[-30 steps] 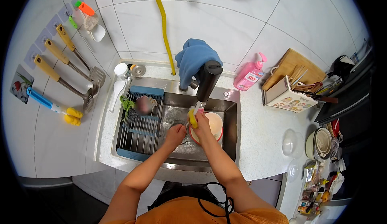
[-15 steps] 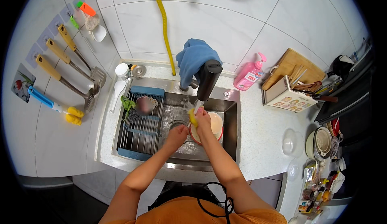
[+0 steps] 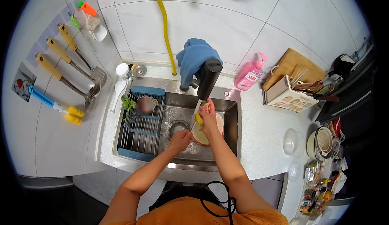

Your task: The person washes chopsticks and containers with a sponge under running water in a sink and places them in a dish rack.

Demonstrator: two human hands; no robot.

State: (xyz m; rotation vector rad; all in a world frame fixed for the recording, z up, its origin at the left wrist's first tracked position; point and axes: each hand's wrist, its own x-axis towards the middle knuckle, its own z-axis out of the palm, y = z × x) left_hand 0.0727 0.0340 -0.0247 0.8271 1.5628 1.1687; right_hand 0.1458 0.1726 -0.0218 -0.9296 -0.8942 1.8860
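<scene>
My right hand (image 3: 209, 121) is closed round a yellow and pink sponge (image 3: 200, 117), just below the black faucet (image 3: 210, 79). My left hand (image 3: 180, 140) is closed in the sink to the left of it. A thin pale strip shows between the two hands; I cannot make out whether it is an object or running water. Beneath my right hand, in the steel sink (image 3: 231, 144), lies a pale bowl with a red rim (image 3: 200, 136). Another pale round dish (image 3: 220, 123) shows beside it, partly hidden by the hand.
A drying rack (image 3: 142, 138) with green leaves (image 3: 129, 104) fills the sink's left side. A blue cloth (image 3: 194, 58) drapes over the faucet. Right of the sink stand a pink pump bottle (image 3: 249, 77) and a utensil holder (image 3: 289, 95). Ladles and turners (image 3: 67, 69) hang on the left wall.
My right hand and the sponge have shifted slightly, and the fingers now reach higher toward the faucet. My left hand has moved slightly down and right. Splashing seen by the sponge earlier has lessened.
</scene>
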